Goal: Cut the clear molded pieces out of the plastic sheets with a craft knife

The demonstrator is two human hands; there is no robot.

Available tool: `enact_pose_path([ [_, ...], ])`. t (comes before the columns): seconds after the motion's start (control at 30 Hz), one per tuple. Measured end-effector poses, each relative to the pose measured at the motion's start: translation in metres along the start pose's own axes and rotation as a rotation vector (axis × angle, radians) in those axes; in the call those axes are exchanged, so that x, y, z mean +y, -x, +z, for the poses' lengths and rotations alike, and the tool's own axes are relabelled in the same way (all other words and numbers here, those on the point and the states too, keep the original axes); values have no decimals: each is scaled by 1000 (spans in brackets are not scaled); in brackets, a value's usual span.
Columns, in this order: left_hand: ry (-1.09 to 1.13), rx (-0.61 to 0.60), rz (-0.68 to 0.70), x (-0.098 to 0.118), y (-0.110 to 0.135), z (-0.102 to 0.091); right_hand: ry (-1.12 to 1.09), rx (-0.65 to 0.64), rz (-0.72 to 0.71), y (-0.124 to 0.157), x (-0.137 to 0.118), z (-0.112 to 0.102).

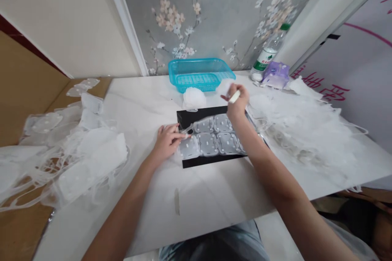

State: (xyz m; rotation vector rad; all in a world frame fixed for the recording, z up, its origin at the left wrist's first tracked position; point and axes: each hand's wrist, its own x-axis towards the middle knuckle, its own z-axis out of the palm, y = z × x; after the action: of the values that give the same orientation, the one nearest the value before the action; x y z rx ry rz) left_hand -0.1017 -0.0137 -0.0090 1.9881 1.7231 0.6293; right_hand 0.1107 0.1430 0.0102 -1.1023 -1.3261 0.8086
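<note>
Across the middle of the pale marble-patterned tabletop (137, 106), a flat black rectangular mat (196, 116) lies in front of you. On it rests a clear plastic sheet of grey rounded-square pockets (208, 140), set out in two rows. Your left hand (167, 142) sits at the sheet's left end, with the fingers stretched toward a thin clear tube (186, 129) and the fingertips on or against the plastic; you cannot tell whether they are gripping it. Your right hand (237, 100) is raised above the mat's upper right corner, its fingers curled tightly around a short white stick (234, 96), which pokes out toward the left.

Just beyond the mat sits a crumpled white plastic ball (193, 98), and behind that, a turquoise plastic mesh basket (200, 74) stands against the wall. Farther right, a clear plastic bottle with a green cap (269, 49) stands near a purple packet (275, 75). Loose heaps of translucent plastic film spread over the table's right side (306, 130) and across the left side (85, 159), where they also lie over brown cardboard (24, 89).
</note>
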Motion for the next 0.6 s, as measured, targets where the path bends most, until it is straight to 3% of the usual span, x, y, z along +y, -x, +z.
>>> enact_pose_path([
  [0.03,11,1,-6,0,0,0,-31,184,20,-10,-2,-12],
  [0.1,41,8,-23,0,0,-1,2,382,0,-28,-8,-35],
  [0.2,107,32,-57,2,-1,-3,136,448,-129,-35,-22,-57],
  [0.27,164,50,-82,1,-1,-3,222,435,-217,-25,-27,-53],
  [0.33,222,77,-109,0,-1,-3,281,318,-266,-9,-25,-34],
  [0.4,275,119,-127,-2,-1,-2,275,-16,-243,8,-17,-8],
  [0.47,320,159,-126,-3,0,-1,235,-211,-210,21,-8,16],
  [0.53,347,193,-118,-4,1,-2,193,-273,-163,28,-2,30],
  [0.6,349,230,-111,-4,2,-2,156,-261,-130,31,-2,30],
])
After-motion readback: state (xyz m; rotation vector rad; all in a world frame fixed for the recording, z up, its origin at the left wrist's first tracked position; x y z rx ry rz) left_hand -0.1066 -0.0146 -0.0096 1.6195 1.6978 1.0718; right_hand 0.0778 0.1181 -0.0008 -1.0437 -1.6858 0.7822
